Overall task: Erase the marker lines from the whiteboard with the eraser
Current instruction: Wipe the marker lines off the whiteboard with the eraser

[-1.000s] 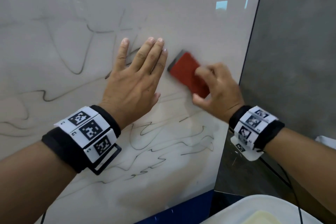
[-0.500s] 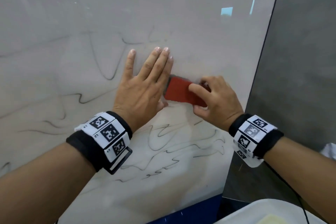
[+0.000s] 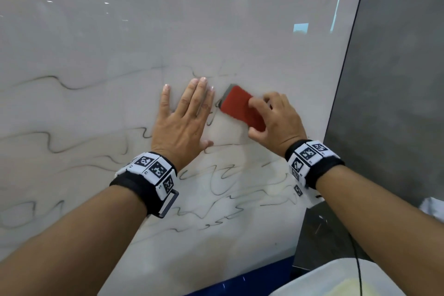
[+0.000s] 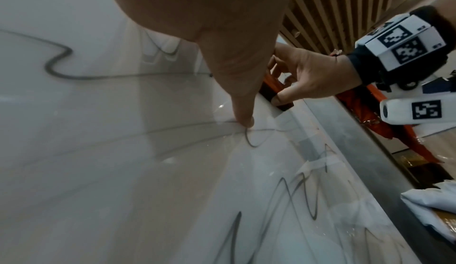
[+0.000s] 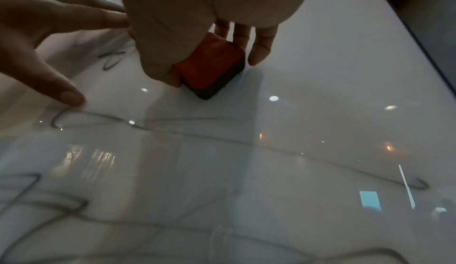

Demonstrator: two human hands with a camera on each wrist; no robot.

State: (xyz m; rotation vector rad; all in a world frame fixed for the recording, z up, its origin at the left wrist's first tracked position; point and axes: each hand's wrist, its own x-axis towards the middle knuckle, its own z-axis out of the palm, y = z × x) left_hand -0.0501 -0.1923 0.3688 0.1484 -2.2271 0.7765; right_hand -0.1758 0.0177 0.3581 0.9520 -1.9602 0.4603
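Observation:
A glossy whiteboard fills the head view, crossed by wavy black marker lines at mid height and below. My right hand grips a red eraser with a dark felt underside pressed to the board; thumb on one edge, fingers on the other. My left hand lies flat on the board just left of the eraser, fingers straight. In the left wrist view a left fingertip touches a line, and the right hand holds the eraser beyond it.
The board's right edge meets a grey wall. A blue strip runs under the board. A white tray-like object sits at the bottom right, with a thin black cable crossing it.
The eraser has swung back up and to the right, tilted again, away from my left hand's fingers. The view has pulled back, showing more of the board. The left hand stays flat.

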